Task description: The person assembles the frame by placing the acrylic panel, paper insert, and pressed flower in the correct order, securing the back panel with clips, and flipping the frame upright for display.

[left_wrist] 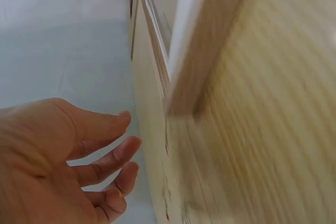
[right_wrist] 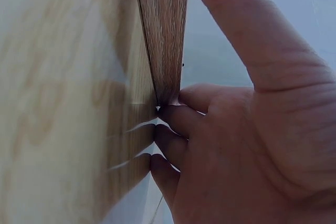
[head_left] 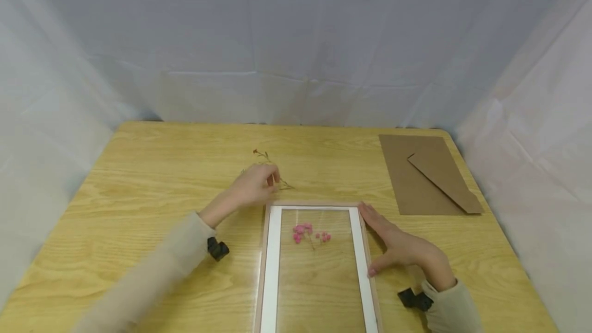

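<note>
Two hands are working well apart around one white-bordered frame (head_left: 272, 271), which is lying on the wooden table (head_left: 185, 168) right in front of the person. Up at its far left corner, the left hand (head_left: 252, 184) is hovering by a thin dried sprig (head_left: 261, 154); the head view is hiding those fingertips, but the left wrist camera is showing thumb and fingers standing apart, loosely bent, holding nothing. Over on the other side, the right hand (head_left: 402, 248) is spreading along the frame's right edge, fingertips touching the far corner, thumb resting lower down. The right wrist view is revealing the grainy wooden side and fingers meeting the tabletop, which the head camera isn't catching. Only from above are both pink flower clusters (head_left: 302, 229) showing whole, lying inside the frame's border, while a brown backing board (head_left: 398, 168) is sitting far right.
</note>
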The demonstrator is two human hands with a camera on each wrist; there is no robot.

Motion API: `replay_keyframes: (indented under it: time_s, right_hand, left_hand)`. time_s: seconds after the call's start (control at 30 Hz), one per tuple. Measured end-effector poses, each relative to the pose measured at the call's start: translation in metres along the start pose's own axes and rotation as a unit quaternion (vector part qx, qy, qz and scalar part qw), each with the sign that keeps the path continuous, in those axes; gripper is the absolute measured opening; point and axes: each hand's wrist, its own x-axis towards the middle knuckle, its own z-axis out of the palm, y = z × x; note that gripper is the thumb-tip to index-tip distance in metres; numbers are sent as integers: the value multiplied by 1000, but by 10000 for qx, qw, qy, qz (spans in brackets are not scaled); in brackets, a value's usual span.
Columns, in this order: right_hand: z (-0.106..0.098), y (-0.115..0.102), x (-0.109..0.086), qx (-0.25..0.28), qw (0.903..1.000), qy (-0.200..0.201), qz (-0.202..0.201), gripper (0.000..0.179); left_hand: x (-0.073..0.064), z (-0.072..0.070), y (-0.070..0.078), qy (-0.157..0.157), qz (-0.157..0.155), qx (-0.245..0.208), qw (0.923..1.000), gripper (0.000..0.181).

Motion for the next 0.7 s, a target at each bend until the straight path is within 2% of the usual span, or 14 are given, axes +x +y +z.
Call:
replay_keyframes:
  time_s: [0.1, 0.27, 0.4, 0.53, 0.7]
  right_hand:
    - [0, 0, 0, -1, 10000, -8, 2, 135]
    - [0, 0, 1, 0, 10000, 0, 43, 136]
    - [0, -2, 0, -23, 10000, 21, 69, 136]
    - [-1, -3, -1, -7, 10000, 31, 85, 136]
    - [0, -4, -1, 7, 10000, 24, 47, 135]
  left_hand:
    - [2, -11, -22, 181, -82, 134, 9997, 13]
    - [0, -23, -49, 395, -488, 327, 9975, 19]
    - [-1, -28, -59, 428, -1037, 387, 9929, 38]
    - [-1, -27, -65, 303, -1506, 434, 9872, 53]
    - [-1, -22, -67, 209, -1810, 326, 9827, 55]
